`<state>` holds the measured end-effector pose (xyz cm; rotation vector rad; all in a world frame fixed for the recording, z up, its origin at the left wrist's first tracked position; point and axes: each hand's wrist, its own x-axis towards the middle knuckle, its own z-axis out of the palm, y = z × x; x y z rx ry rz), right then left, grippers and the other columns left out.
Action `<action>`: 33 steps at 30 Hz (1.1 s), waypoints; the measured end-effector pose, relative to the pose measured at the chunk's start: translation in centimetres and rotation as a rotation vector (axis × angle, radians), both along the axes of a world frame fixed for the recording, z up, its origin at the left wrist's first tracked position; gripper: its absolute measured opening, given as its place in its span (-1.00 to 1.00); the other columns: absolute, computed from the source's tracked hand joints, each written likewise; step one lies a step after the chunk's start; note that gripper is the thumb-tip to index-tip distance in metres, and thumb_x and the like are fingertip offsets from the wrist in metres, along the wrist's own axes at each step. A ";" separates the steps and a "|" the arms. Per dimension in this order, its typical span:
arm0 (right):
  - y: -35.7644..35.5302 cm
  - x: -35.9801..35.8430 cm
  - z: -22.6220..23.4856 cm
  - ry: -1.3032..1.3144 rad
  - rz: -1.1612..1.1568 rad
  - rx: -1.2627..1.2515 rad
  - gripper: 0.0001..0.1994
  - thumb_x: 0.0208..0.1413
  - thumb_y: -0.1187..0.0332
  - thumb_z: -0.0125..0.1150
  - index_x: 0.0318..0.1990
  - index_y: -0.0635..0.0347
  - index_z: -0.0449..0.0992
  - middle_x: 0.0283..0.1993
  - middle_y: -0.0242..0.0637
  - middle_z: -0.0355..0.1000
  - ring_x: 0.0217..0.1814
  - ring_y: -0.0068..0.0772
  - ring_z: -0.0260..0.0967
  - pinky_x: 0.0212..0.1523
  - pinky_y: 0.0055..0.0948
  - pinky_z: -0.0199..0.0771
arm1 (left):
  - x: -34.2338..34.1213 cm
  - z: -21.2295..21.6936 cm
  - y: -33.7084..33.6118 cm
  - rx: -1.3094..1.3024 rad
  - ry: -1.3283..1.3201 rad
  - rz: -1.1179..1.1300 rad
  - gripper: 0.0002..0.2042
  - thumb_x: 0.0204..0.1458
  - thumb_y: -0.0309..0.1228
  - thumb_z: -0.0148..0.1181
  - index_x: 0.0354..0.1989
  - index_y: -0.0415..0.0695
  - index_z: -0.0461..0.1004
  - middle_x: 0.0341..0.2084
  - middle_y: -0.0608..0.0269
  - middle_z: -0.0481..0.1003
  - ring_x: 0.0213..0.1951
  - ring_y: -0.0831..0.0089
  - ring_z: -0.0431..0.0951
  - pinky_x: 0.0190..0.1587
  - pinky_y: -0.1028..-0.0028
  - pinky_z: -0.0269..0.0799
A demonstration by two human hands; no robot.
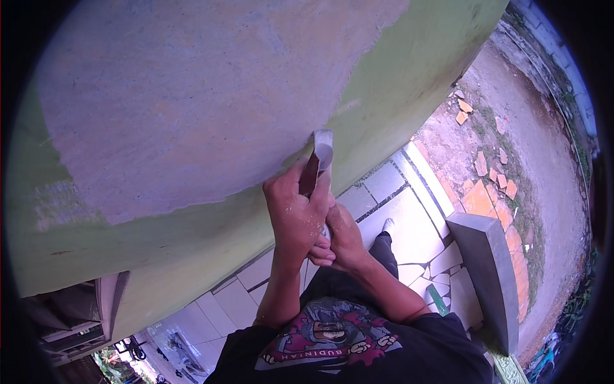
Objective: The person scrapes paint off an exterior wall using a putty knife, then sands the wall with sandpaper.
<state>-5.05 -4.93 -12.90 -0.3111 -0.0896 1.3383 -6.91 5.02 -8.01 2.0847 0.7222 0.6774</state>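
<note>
Both my hands are closed on a scraper with a pale, dusty end and a reddish-brown side. Its pale end meets the wall at the edge of a bare, pinkish-grey patch bordered by green paint. My left hand wraps round the upper part, close to the wall. Just below and to the right, my right hand grips the lower part. Pale dust specks both hands. The fingers hide most of the tool's middle, so its full shape does not show.
Beneath me lies a floor of pale tiles, and my foot rests on it. A grey ledge stands at the right. Beyond are broken orange stone pieces and bare ground. A window frame is at lower left.
</note>
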 end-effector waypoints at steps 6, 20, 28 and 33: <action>0.3 0.2 0.8 0.102 -0.036 -0.030 -0.52 0.34 -0.07 -0.34 0.00 0.20 0.25 -0.65 -0.46 0.06 -0.80 -0.66 -0.04 -0.80 -0.65 0.03 | 1.1 2.0 0.2 -0.036 0.108 -0.038 -0.80 0.06 -0.44 0.19 -0.38 -0.39 0.49 -0.62 0.20 0.49 -0.53 0.64 0.39 -0.41 0.49 0.37; -0.2 1.8 1.7 0.197 -0.004 -0.016 -0.51 0.32 -0.10 -0.28 -0.32 0.21 0.24 -0.69 -0.45 0.06 -0.81 -0.67 -0.01 -0.82 -0.66 0.03 | 3.7 3.0 -0.2 0.105 0.018 -0.052 -0.86 -0.10 -0.54 0.20 -0.56 -0.30 0.36 -0.76 -0.02 0.34 -0.71 0.02 0.35 -0.54 0.28 0.30; -1.3 3.8 2.7 0.070 0.007 -0.042 -0.52 0.33 -0.09 -0.30 -0.24 0.22 0.24 -0.67 -0.45 0.07 -0.80 -0.67 -0.02 -0.81 -0.65 0.03 | 3.9 2.5 -1.0 0.093 -0.034 -0.025 -0.84 0.04 -0.49 0.20 -0.42 -0.38 0.47 -0.71 0.27 0.40 -0.59 0.65 0.28 -0.50 0.49 0.29; -1.2 5.2 3.1 -0.011 0.036 -0.056 -0.52 0.32 -0.10 -0.27 -0.31 0.20 0.21 -0.67 -0.45 0.09 -0.80 -0.67 -0.01 -0.82 -0.65 0.05 | 4.7 2.3 -1.0 0.123 -0.078 0.024 -0.82 0.04 -0.46 0.22 -0.42 -0.38 0.47 -0.70 0.26 0.41 -0.58 0.65 0.29 -0.49 0.50 0.30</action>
